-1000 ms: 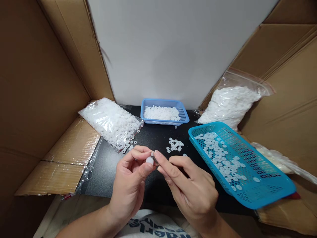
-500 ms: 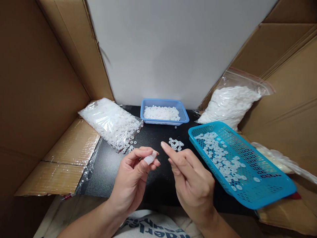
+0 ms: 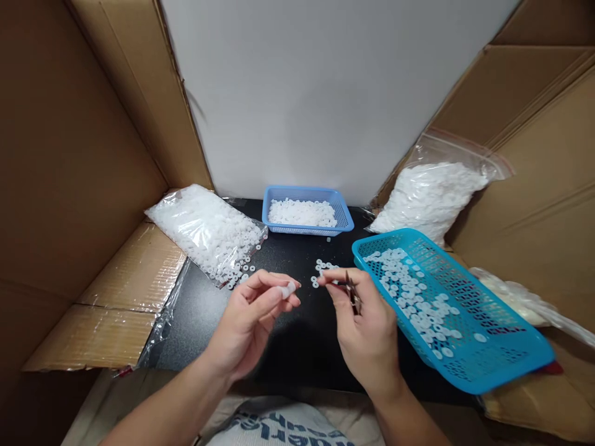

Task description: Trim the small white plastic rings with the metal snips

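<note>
My left hand (image 3: 253, 319) is closed in a pinch around a small white plastic piece (image 3: 287, 290), held above the dark tabletop. To its right, my right hand (image 3: 365, 328) has thumb and index finger together over a small pile of white plastic washers (image 3: 326, 265). A tiny white washer (image 3: 321, 274) shows at those fingertips. A thin dark metal tool (image 3: 352, 292) is tucked inside the right palm; its kind cannot be made out.
A blue basket (image 3: 346, 230) of white washers stands at the back. Right of my hands is a turquoise basket (image 3: 506, 371) with white discs. Filled plastic bags lie left (image 3: 199, 229) and right (image 3: 430, 192). Cardboard walls (image 3: 93, 124) enclose the sides.
My right hand has gone from a pointing index finger beside the left hand to a pinch at the washer pile. The left hand keeps its white piece, turned slightly.
</note>
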A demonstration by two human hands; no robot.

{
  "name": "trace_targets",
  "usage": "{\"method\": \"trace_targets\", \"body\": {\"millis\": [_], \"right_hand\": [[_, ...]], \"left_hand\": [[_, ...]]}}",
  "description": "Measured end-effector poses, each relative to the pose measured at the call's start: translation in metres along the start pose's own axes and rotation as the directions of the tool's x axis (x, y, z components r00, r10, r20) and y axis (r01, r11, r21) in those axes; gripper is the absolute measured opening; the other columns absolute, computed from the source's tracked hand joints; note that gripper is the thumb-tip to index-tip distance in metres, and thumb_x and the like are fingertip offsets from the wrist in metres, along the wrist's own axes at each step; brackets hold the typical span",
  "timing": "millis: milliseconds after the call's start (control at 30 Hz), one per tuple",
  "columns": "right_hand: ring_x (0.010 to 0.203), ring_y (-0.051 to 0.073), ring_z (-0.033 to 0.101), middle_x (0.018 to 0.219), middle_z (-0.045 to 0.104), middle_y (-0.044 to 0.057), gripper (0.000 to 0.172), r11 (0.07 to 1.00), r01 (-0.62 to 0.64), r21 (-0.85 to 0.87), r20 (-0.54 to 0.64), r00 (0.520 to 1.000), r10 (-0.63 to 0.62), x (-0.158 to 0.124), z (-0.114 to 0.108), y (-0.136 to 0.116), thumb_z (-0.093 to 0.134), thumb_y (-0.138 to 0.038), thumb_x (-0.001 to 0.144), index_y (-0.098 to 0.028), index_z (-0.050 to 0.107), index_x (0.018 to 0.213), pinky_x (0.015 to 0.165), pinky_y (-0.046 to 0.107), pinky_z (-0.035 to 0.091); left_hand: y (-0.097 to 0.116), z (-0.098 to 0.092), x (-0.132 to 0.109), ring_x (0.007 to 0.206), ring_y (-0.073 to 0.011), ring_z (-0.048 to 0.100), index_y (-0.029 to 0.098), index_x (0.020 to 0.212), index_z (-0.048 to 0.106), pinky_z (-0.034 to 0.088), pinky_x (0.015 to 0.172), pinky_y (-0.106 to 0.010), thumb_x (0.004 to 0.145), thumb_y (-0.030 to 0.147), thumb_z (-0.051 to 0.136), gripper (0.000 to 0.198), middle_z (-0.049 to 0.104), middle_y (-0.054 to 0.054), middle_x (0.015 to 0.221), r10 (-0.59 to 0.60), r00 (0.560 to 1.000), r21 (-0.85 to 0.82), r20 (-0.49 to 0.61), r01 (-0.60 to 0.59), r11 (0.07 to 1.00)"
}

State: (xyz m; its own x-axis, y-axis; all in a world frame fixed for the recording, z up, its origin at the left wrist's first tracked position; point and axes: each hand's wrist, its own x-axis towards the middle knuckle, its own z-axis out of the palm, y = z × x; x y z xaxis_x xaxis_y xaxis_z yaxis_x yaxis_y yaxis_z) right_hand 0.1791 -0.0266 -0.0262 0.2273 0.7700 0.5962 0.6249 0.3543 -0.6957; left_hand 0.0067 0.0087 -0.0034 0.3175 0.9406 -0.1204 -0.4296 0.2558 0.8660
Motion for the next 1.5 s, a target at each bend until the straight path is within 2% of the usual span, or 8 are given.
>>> {"method": "trace_targets", "body": {"millis": [100, 233, 333, 467, 700, 933, 1100, 1500], "right_hand": [[0.066, 0.016, 0.071, 0.076, 0.071, 0.0, 0.014, 0.998, -0.065, 0.002, 0.079, 0.995, 0.065, -0.009, 0.014, 0.03, 0.055, -0.029, 0.103, -0.024, 0.064, 0.093, 0.063, 0.024, 0.054], [0.045, 0.013, 0.057, 0.056, 0.06, -0.003, 0.034, 0.998, -0.063, -0.022, 0.136, 0.989, 0.066, -0.03, 0.034, 0.062, 0.048, -0.037, 0.106, -0.023, 0.06, 0.077, 0.049, 0.022, 0.044], [0.051, 0.014, 0.062, 0.063, 0.067, 0.001, 0.04, 0.999, -0.053, -0.006, 0.182, 0.982, 0.053, -0.044, 0.042, 0.072, 0.043, -0.043, 0.107, -0.023, 0.062, 0.079, 0.053, 0.022, 0.047], [0.05, 0.014, 0.058, 0.061, 0.063, -0.001, 0.04, 0.997, -0.083, -0.002, 0.211, 0.974, 0.082, -0.05, 0.04, 0.077, 0.045, -0.044, 0.107, -0.022, 0.06, 0.077, 0.052, 0.022, 0.045], [0.073, 0.02, 0.068, 0.081, 0.068, 0.006, 0.035, 0.99, -0.138, 0.027, 0.301, 0.946, 0.124, -0.038, 0.043, 0.075, 0.041, -0.031, 0.107, -0.021, 0.066, 0.085, 0.066, 0.028, 0.054], [0.079, 0.019, 0.067, 0.086, 0.069, 0.003, 0.009, 0.989, -0.121, 0.079, 0.56, 0.826, 0.057, 0.002, 0.113, 0.056, 0.067, -0.02, 0.095, -0.022, 0.073, 0.088, 0.075, 0.029, 0.051], [0.078, 0.017, 0.066, 0.088, 0.068, 0.001, 0.004, 0.994, -0.095, 0.055, 0.637, 0.77, 0.039, 0.012, 0.144, 0.053, 0.076, -0.02, 0.09, -0.02, 0.072, 0.091, 0.073, 0.03, 0.052], [0.088, 0.019, 0.069, 0.097, 0.075, 0.004, 0.024, 0.986, -0.049, 0.162, 0.676, 0.733, -0.074, 0.01, 0.131, 0.059, 0.061, -0.003, 0.085, -0.022, 0.073, 0.092, 0.08, 0.028, 0.051]], "left_hand": [[-0.001, -0.019, 0.049, 0.081, -0.0169, 0.072, 0.017, 0.08, 0.071, 0.06, 0.077, -0.03, 0.082, 0.041, 0.08, 0.026, 0.078, -0.008, 0.1, 0.166, 0.983, 0.488, 0.073, -0.18, 0.854], [0.001, -0.028, 0.141, 0.087, -0.0223, 0.071, 0.015, 0.081, 0.07, 0.059, 0.083, -0.037, 0.081, 0.032, 0.083, 0.022, 0.074, -0.006, 0.087, 0.203, 0.974, 0.701, 0.104, -0.217, 0.68], [0.004, -0.018, 0.198, 0.107, -0.0252, 0.069, 0.017, 0.125, 0.066, 0.061, 0.09, -0.047, 0.099, 0.035, 0.067, 0.032, 0.069, -0.011, 0.127, 0.199, 0.971, 0.828, 0.133, -0.219, 0.515], [0.012, -0.011, 0.226, 0.112, -0.0268, 0.068, 0.019, 0.132, 0.063, 0.06, 0.094, -0.049, 0.1, 0.035, 0.066, 0.037, 0.065, -0.012, 0.135, 0.172, 0.967, 0.912, 0.19, -0.238, 0.334], [0.032, -0.071, 0.142, 0.091, -0.0212, 0.07, 0.016, 0.107, 0.071, 0.058, 0.086, -0.041, 0.1, 0.023, 0.061, 0.014, 0.073, -0.006, 0.102, 0.196, 0.958, 0.96, 0.21, -0.241, 0.146], [-0.002, -0.11, 0.04, 0.077, -0.0208, 0.064, 0.022, 0.087, 0.068, 0.047, 0.07, -0.031, 0.094, 0.012, 0.059, 0.015, 0.066, -0.003, 0.086, 0.224, 0.961, 0.983, 0.161, -0.178, 0.055], [-0.031, -0.113, 0.026, 0.078, -0.0223, 0.064, 0.022, 0.085, 0.062, 0.047, 0.07, -0.032, 0.093, 0.018, 0.067, 0.01, 0.063, -0.003, 0.087, 0.25, 0.961, 0.987, 0.119, -0.141, 0.071], [-0.039, -0.121, 0.011, 0.086, -0.0242, 0.063, 0.023, 0.079, 0.063, 0.05, 0.079, -0.035, 0.083, 0.003, 0.062, 0.021, 0.066, -0.003, 0.086, 0.268, 0.957, 0.956, 0.112, -0.177, 0.234]]}}
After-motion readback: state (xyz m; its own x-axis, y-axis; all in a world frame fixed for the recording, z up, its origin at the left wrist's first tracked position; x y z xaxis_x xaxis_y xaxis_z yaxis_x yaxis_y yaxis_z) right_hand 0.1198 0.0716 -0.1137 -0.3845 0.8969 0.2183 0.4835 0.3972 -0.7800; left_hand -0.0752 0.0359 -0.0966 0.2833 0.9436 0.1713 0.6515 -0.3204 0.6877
